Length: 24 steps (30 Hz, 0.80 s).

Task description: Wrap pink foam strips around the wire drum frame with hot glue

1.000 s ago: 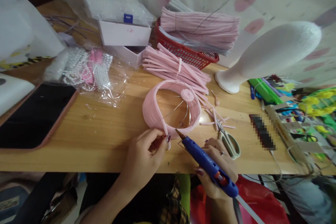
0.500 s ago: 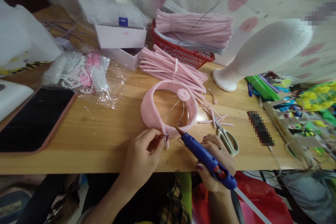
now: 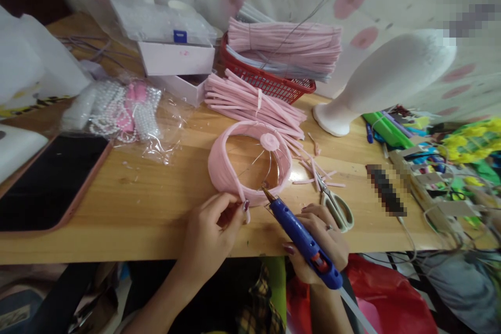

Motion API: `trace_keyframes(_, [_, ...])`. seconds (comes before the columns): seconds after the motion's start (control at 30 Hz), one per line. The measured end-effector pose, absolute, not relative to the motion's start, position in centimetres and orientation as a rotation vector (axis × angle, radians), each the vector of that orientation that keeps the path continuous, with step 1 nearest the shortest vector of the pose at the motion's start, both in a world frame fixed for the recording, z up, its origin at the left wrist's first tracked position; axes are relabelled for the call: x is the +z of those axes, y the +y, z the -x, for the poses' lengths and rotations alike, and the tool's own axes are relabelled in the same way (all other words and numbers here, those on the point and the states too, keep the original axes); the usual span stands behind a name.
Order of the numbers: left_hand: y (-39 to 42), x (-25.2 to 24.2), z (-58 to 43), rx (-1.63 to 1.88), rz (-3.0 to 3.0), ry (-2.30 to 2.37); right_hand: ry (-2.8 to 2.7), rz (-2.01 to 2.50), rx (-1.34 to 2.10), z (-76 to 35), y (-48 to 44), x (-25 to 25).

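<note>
A pink round band point(image 3: 221, 164) with thin wires across its inside and a pink coiled disc point(image 3: 270, 141) on them rests on the table. My left hand point(image 3: 211, 224) pinches the loose end of a pink fuzzy strip point(image 3: 247, 214) at the band's near edge. In my right hand point(image 3: 319, 240) is a blue hot glue gun point(image 3: 301, 237), a pale glue stick coming out of its back. Its brass nozzle points at the band's near right rim; whether it touches cannot be told. Scissors point(image 3: 336, 209) with pale green handles lie beyond my right hand, beside pink offcuts point(image 3: 319, 177).
Behind the band lie a bundle of pink strips point(image 3: 250, 102) and a red basket point(image 3: 274, 83) of more bundles. A white head form point(image 3: 376, 83) stands at right, near a power strip point(image 3: 426, 193). Bagged pearl strings point(image 3: 125, 109) and a phone point(image 3: 50, 177) are at left.
The glue gun's rear end and my right hand have shifted slightly down and left. My left hand keeps its pinch on the strip. The whole view has moved a little.
</note>
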<state>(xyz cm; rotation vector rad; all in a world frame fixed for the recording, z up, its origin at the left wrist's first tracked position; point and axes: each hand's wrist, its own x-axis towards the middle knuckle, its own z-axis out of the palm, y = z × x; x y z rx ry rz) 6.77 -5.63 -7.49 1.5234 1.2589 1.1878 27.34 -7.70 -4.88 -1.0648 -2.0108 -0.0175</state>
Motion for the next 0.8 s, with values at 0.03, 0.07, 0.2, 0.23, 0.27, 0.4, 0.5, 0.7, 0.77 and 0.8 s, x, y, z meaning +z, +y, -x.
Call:
trace_keyframes(0.03, [-5.7, -7.5, -6.7, 1.187, -1.521, 1.262, -2.003, 1.074, -0.014, -27.3, -7.8, -4.9])
trace_keyframes(0.07, [-5.7, -7.5, -6.7, 1.181, -1.518, 1.263, -1.997, 1.093, 0.000, -27.3, -7.9, -4.9])
trace_keyframes(0.2, [-5.7, -7.4, -6.7, 1.145, -1.507, 1.267, -2.015, 1.156, 0.057, -27.2, -8.1, -5.0])
trace_keyframes(0.23, [-5.7, -7.4, -6.7, 1.139, -1.510, 1.268, -2.018, 1.161, 0.061, -27.2, -8.2, -5.0])
trace_keyframes(0.27, [-5.7, -7.3, -6.7, 1.139, -1.514, 1.270, -2.015, 1.163, 0.061, -27.2, -8.2, -5.0])
trace_keyframes(0.4, [-5.6, -7.3, -6.8, 1.163, -1.506, 1.267, -1.970, 1.165, 0.070, -27.3, -8.3, -5.1])
trace_keyframes(0.5, [-5.6, -7.2, -6.8, 1.162, -1.510, 1.266, -1.972, 1.185, 0.067, -27.7, -8.4, -5.3])
trace_keyframes(0.7, [-5.7, -7.1, -6.6, 1.161, -1.546, 1.280, -2.127, 1.171, -0.082, -28.0, -8.8, -5.1])
trace_keyframes(0.77, [-5.7, -7.1, -6.6, 1.170, -1.555, 1.288, -2.127, 1.179, -0.148, -27.7, -8.9, -4.9])
trace_keyframes(0.8, [-5.7, -7.1, -6.6, 1.173, -1.554, 1.293, -2.122, 1.187, -0.156, -27.6, -8.9, -4.8])
